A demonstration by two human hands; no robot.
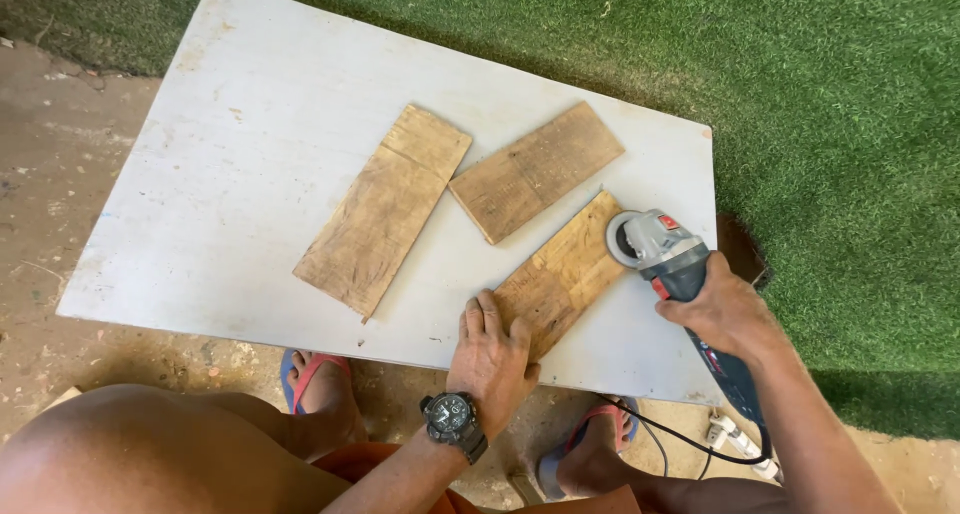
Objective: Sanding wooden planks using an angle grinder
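**Sanding a Wooden Board on a White Panel**

Pressing flat on the near end of a wooden board (560, 274), the left hand (490, 354) lies open with fingers spread, keeping it steady on the white panel (230, 184). The right hand (725, 314) is closed around the body of a blue-grey angle grinder (665, 254) — its disc sits at the board's far right edge. As I judge, the work is at an early point: two other boards (385, 209) (535, 169) lie apart, not touched. No container is visible — only the power cord (690, 439) and green turf (850, 124).
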